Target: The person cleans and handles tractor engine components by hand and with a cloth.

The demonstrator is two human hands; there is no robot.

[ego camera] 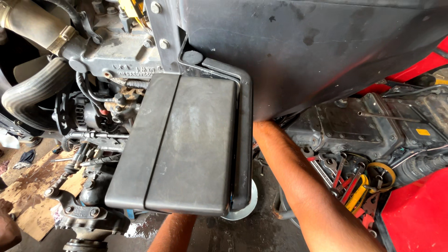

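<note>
Two bare forearms reach up beneath a dark metal step box (pixel 182 144) beside an engine (pixel 93 93). Both hands are hidden behind the box and the big panel (pixel 317 46), so neither grip can be told.

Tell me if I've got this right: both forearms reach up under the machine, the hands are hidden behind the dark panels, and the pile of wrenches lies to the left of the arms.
Not quite. The head view shows the wrenches to the right of the arms, beside the gearbox housing. The rest holds: both forearms reach up, the left forearm behind the grey box, the right forearm behind the dark panel, hands hidden.
</note>
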